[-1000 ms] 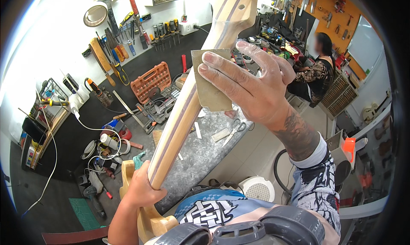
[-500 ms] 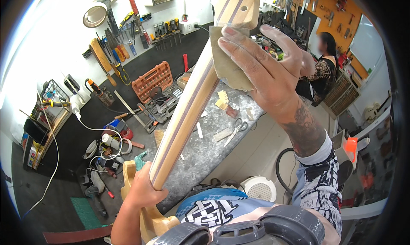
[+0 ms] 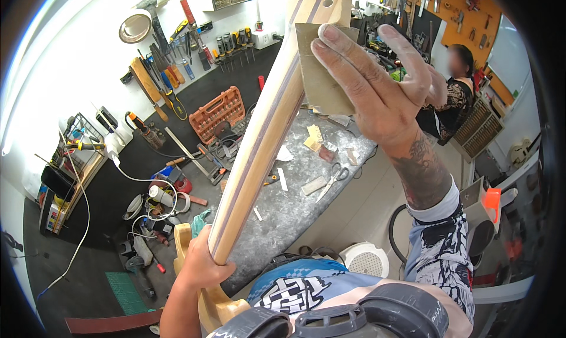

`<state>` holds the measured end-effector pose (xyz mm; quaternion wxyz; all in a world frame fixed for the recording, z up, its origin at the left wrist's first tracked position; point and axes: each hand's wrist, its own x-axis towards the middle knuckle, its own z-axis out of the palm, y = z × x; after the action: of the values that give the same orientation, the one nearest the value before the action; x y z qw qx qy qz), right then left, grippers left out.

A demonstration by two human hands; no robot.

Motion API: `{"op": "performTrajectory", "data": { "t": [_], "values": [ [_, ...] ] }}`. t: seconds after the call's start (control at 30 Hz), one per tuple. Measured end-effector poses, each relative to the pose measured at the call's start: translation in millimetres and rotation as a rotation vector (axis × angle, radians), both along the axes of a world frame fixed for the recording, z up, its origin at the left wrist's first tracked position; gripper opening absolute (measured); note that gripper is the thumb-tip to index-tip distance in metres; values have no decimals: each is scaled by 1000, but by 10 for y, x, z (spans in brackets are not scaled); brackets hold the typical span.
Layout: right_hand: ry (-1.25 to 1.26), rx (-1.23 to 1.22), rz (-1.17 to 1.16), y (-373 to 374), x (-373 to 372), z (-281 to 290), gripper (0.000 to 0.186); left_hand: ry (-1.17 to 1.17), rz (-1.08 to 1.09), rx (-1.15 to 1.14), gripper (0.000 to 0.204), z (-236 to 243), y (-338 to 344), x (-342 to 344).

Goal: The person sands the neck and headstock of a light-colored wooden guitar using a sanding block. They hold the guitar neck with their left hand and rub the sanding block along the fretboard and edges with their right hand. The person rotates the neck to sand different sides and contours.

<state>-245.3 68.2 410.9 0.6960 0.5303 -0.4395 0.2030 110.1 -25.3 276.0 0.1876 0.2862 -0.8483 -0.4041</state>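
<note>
A guitar neck [image 3: 254, 146] of pale wood with darker lengthwise stripes slants up across the view, its back toward me. The headstock [image 3: 323, 5], drilled with holes, runs out of the top edge. My left hand [image 3: 203, 264] is wrapped round the lower end of the neck, where it meets the guitar body [image 3: 215, 305]; most of the body is out of sight. A folded sheet of sandpaper [image 3: 321, 81] lies against the neck just below the headstock. My dusty right hand [image 3: 377, 81] holds it there with extended fingers; the thumb is hidden.
A grey worktable [image 3: 283, 220] below carries scissors [image 3: 335, 179], paper scraps and an orange socket case [image 3: 217, 115]. Cables and tools crowd the left side. Hand tools hang on the wall [image 3: 171, 72]. Another person [image 3: 457, 96] is at the far right, and a white round stool [image 3: 364, 260] stands on the floor.
The sandpaper and my right hand have shifted slightly up the neck toward the headstock. The headstock has tipped a little up and left. My left hand keeps its grip.
</note>
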Motion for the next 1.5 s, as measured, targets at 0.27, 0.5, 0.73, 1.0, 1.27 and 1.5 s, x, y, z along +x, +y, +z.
{"op": "performTrajectory", "data": {
  "t": [0.27, 0.5, 0.73, 1.0, 1.27, 1.5],
  "values": [
    [-110, 100, 74, 10, 97, -22, 34, -35, 25, 3, 47, 11, 16, 31],
    [-197, 225, 205, 38, 176, -30, 34, -23, 19, -36, 47, -13, 5, 45],
    [-45, -24, 45, -28, 43, -46, 38, -12, 14, -34, 49, -34, 8, 73],
    [-98, -3, 105, -56, 67, -51, 40, -20, 40, 3, 44, -22, -1, 70],
    [-144, 70, 137, -39, 171, -123, 40, -2, 24, -38, 43, -26, -6, 87],
    [8, -120, 8, -105, 78, -103, 38, -12, 34, -26, 45, -41, 2, 95]
  ]
}}
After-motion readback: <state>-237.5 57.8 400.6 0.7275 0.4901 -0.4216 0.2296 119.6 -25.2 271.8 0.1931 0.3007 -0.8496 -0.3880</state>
